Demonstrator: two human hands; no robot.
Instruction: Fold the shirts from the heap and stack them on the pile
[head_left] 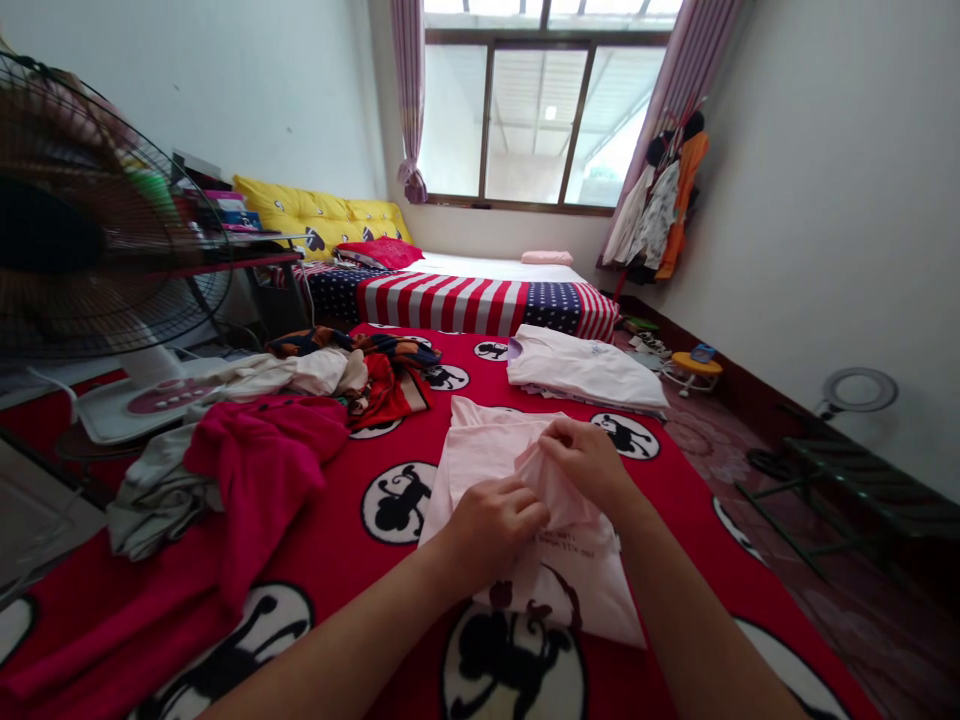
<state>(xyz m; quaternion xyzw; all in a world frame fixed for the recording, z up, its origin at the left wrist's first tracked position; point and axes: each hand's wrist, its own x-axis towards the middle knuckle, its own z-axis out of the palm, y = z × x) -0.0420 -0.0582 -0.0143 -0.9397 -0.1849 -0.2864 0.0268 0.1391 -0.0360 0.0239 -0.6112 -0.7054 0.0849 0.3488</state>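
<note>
A pale pink shirt (480,470) lies spread in the near middle of the red monkey-print blanket (337,540), printed side up, with some small lettering and a dark figure showing near its lower hem. Both of the person's hands are on it. The left hand (491,525) has its fingers curled shut, pinching a raised fold of the pink cloth. The right hand (589,460) sits just beside it, thumb and fingertips closed on the same bunched-up fold, so the two hands nearly touch over the middle of the shirt.

Toward the blanket's far right corner rests a folded white garment (581,368), flat and neat, well apart from the hands. On the blanket's left side a magenta garment (262,460) lies crumpled over a grey-white one, and farther back on that side a heap of mixed clothes (360,375) in orange, dark blue and cream is tangled together. Off the blanket's left edge stands a black-caged fan (97,220). Beyond the blanket's far edge runs a stars-and-stripes bedcover (465,300).
</note>
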